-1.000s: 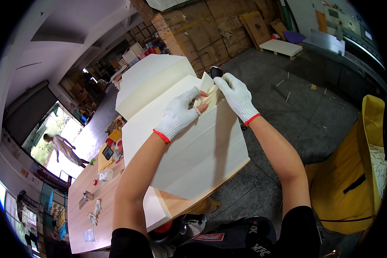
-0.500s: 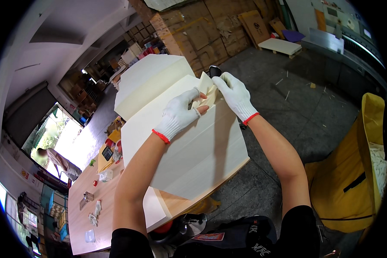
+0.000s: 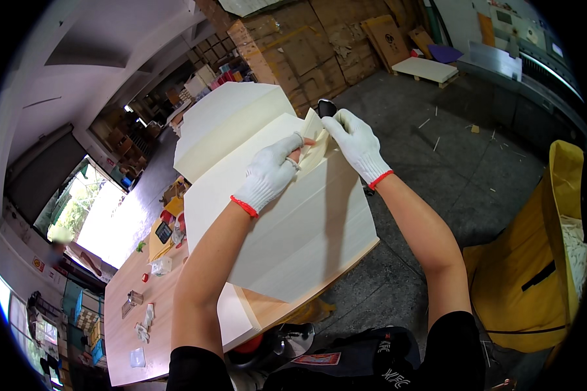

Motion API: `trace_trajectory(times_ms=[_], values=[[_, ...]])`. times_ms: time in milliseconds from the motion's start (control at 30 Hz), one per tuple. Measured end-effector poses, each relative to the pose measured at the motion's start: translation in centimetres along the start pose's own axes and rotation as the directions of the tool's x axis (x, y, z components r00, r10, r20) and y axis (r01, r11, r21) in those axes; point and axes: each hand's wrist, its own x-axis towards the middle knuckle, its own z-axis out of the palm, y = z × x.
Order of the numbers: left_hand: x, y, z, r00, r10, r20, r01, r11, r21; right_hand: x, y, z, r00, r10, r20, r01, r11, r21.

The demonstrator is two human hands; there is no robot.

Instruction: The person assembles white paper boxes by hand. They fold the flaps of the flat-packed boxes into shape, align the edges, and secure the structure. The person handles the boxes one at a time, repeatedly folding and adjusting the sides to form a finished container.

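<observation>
A dim workshop spreads around a wooden table (image 3: 120,345), with stacked cardboard (image 3: 293,58) beyond the white paper stack (image 3: 287,241) and a yellow sack (image 3: 518,280) well apart to its right. The stack lies on the table, its near corner by the table's edge; a 2nd pale stack (image 3: 231,124) sits just beyond it on its far left.

The step in hand appears to be parting or fanning a few raised sheets (image 3: 316,153) at the stack's far right edge. The next move seems to call for a firm right pinch while the left fingers work between layers without creasing them.

The person's 2 hands wear white gloves with red hems. The right hand (image 3: 357,144) is closed on the raised corner, wrist bent, its forearm rising outside the stack's right edge. The left hand (image 3: 269,173) rests back upward over the stack beside those sheets, bare digits showing through the glove; its fingertips are partly hidden, so whether they grip cannot be told. Its forearm crosses the stack's left side.
</observation>
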Motion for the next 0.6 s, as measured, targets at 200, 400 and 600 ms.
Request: trace_trajectory(times_ms=[200, 400, 600], values=[[-0.1, 0.3, 0.2, 1.0, -0.015, 0.008, 0.015, 0.996, 0.085, 0.1, 0.3, 0.2, 1.0, -0.006, -0.011, 0.006, 1.0, 0.013], [-0.1, 0.7, 0.0, 0.999, 0.029, 0.015, -0.031, 0.993, 0.116, 0.1, 0.3, 0.0, 1.0, -0.03, 0.0, 0.03, 0.998, 0.049], [-0.6, 0.2, 0.1, 0.992, 0.091, -0.086, -0.092, 0.996, 0.001, -0.2, -1.0, -4.2, 0.954, 0.013, 0.3, 0.187, 0.756, -0.627]])
